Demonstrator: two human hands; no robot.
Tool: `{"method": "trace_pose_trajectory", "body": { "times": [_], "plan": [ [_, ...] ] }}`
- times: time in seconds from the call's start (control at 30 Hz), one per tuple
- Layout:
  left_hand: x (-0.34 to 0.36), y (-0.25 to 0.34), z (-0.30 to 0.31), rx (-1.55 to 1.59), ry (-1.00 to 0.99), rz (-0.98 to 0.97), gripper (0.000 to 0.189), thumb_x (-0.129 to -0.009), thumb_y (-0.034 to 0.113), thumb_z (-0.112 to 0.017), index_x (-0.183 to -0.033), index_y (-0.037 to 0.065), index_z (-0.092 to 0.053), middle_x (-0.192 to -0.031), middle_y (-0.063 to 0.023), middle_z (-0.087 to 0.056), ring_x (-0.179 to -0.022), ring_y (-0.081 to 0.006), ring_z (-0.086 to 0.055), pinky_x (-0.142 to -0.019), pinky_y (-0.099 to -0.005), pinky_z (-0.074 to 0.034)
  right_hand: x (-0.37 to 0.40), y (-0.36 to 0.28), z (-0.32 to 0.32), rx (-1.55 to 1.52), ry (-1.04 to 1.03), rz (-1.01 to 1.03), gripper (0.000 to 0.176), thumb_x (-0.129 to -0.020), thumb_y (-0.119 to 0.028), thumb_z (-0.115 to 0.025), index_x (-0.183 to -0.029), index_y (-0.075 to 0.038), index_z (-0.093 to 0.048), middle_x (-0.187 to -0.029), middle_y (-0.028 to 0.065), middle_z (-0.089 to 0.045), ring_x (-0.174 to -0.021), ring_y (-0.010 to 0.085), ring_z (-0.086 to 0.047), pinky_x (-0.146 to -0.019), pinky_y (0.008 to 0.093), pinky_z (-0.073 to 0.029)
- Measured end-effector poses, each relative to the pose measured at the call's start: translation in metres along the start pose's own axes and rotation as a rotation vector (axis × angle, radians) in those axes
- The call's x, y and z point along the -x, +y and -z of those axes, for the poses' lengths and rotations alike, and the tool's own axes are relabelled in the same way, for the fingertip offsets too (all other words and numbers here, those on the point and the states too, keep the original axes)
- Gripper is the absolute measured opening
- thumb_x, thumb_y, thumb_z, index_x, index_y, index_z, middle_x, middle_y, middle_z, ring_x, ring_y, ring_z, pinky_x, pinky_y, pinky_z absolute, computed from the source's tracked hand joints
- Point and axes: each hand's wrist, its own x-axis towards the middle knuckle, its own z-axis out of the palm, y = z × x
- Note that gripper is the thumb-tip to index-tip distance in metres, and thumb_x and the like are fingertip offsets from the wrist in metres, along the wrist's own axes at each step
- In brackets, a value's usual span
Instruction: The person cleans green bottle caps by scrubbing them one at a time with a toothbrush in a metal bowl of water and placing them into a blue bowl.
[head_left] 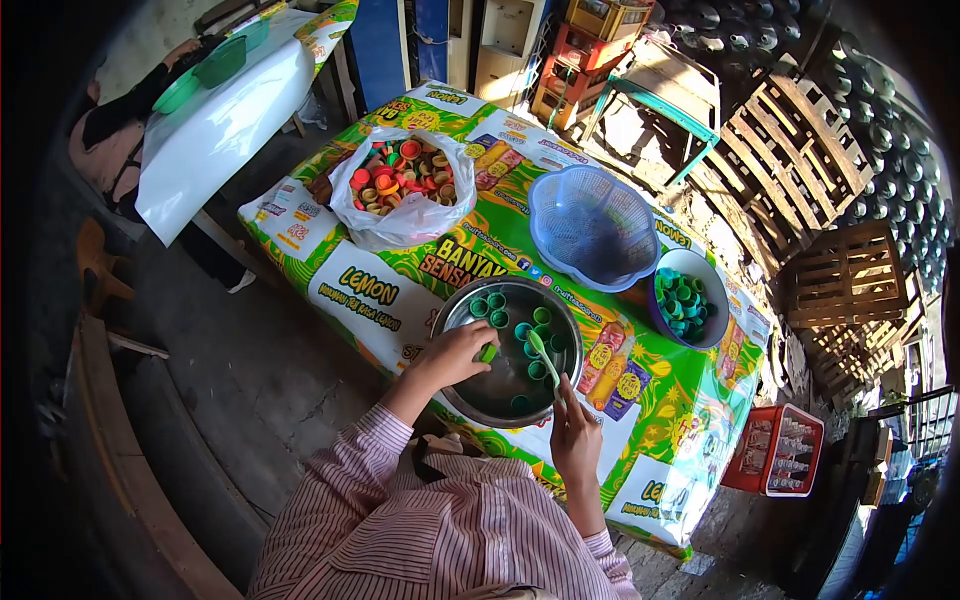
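A steel basin [462, 402] in front of me holds several green bottle caps [496, 300], most of them along its far and right sides. My left hand [452, 357] reaches over the basin's left side, its fingers closed on a green bottle cap [487, 353]. From the right, my right hand [576, 432] grips the handle of a light-green plastic spoon [540, 347]. The spoon's rounded head is above the caps, apart from the cap in my left hand.
Beyond the basin stand a white plastic bag [400, 225] of red, orange and yellow caps, a blue basket [592, 232] and a bowl [722, 322] of teal caps. A red crate [772, 450] of bottles sits right of the table. Another person's arm [180, 52] shows at upper left.
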Motion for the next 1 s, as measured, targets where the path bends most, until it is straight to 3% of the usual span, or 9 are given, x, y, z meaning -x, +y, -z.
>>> {"method": "trace_pose_trajectory", "body": {
  "times": [0.07,0.27,0.33,0.53,0.67,0.73,0.87,0.9,1.0],
  "plan": [
    [0.003,-0.002,0.000,-0.179,-0.184,0.098,0.034,-0.067,0.008,-0.071,-0.097,0.004,-0.054,-0.100,-0.0092,-0.055,-0.089,-0.0303,-0.058,-0.076,-0.0387,-0.047,0.000,0.001,0.000,0.006,-0.025,-0.027,0.042,-0.085,-0.006,-0.053,-0.126,-0.011,-0.048,-0.085,0.0154,-0.064,-0.068,0.0288,-0.064,-0.058,0.0352,-0.049],
    [0.008,0.013,-0.001,0.059,0.060,-0.069,0.032,-0.068,0.009,-0.070,-0.096,0.004,-0.054,-0.099,-0.0095,-0.055,-0.089,-0.0297,-0.057,-0.075,-0.0379,-0.047,0.000,-0.002,0.006,-0.081,0.083,0.040,0.041,-0.085,-0.007,-0.054,-0.125,-0.010,-0.049,-0.086,0.0160,-0.064,-0.064,0.0266,-0.064,-0.056,0.0340,-0.049],
    [0.014,0.008,-0.005,-0.204,-0.184,0.159,0.032,-0.069,0.009,-0.070,-0.096,0.004,-0.054,-0.098,-0.0102,-0.054,-0.088,-0.0295,-0.057,-0.074,-0.0373,-0.047,-0.001,-0.002,0.006,-0.057,0.083,0.074,0.040,-0.085,-0.009,-0.055,-0.125,-0.012,-0.050,-0.088,0.0153,-0.065,-0.062,0.0257,-0.064,-0.054,0.0334,-0.048],
    [0.006,0.043,0.003,0.168,-0.025,0.079,0.036,-0.068,0.010,-0.072,-0.100,0.005,-0.055,-0.095,-0.0091,-0.055,-0.079,-0.0248,-0.058,-0.071,-0.0342,-0.048,0.002,0.000,0.008,-0.103,0.130,0.058,0.043,-0.084,-0.009,-0.056,-0.126,-0.014,-0.048,-0.084,0.0163,-0.064,-0.050,0.0238,-0.059,-0.046,0.0342,-0.045],
    [0.019,0.018,-0.009,-0.192,-0.265,0.128,0.033,-0.071,0.010,-0.071,-0.100,0.005,-0.056,-0.096,-0.0107,-0.054,-0.086,-0.0285,-0.057,-0.076,-0.0352,-0.047,0.004,-0.001,0.005,-0.117,0.171,0.074,0.044,-0.083,-0.009,-0.057,-0.125,-0.014,-0.049,-0.080,0.0157,-0.063,-0.047,0.0226,-0.057,-0.045,0.0346,-0.043],
    [0.012,0.043,-0.001,-0.026,-0.050,0.054,0.032,-0.071,0.009,-0.069,-0.100,0.005,-0.056,-0.097,-0.0116,-0.054,-0.090,-0.0303,-0.056,-0.077,-0.0364,-0.046,0.004,-0.004,0.008,-0.118,0.162,0.046,0.045,-0.082,-0.010,-0.059,-0.125,-0.014,-0.049,-0.078,0.0148,-0.063,-0.047,0.0218,-0.056,-0.045,0.0343,-0.043],
    [0.004,0.031,-0.005,0.020,-0.042,0.003,0.033,-0.069,0.008,-0.070,-0.099,0.005,-0.056,-0.095,-0.0114,-0.055,-0.090,-0.0299,-0.056,-0.077,-0.0365,-0.046,0.003,-0.001,0.003,-0.138,0.195,0.069,0.047,-0.080,-0.010,-0.061,-0.126,-0.013,-0.049,-0.077,0.0138,-0.062,-0.045,0.0178,-0.053,-0.044,0.0326,-0.042],
    [0.006,0.026,-0.002,-0.227,-0.265,0.077,0.043,-0.067,0.006,-0.071,-0.106,0.007,-0.054,-0.092,-0.0102,-0.056,-0.090,-0.0284,-0.056,-0.077,-0.0357,-0.046,0.003,-0.002,0.002,-0.157,0.201,0.074,0.047,-0.080,-0.009,-0.061,-0.125,-0.012,-0.049,-0.071,0.0130,-0.061,-0.044,0.0172,-0.052,-0.043,0.0317,-0.040],
    [0.008,0.030,-0.009,0.024,-0.059,0.023,0.057,-0.065,0.004,-0.072,-0.117,0.009,-0.049,-0.090,-0.0092,-0.057,-0.089,-0.0264,-0.057,-0.078,-0.0352,-0.046,0.001,-0.009,0.009,-0.209,0.098,-0.080,0.042,-0.081,-0.010,-0.059,-0.122,-0.009,-0.050,-0.063,0.0141,-0.059,-0.049,0.0247,-0.058,-0.044,0.0344,-0.042]
  ]
}}
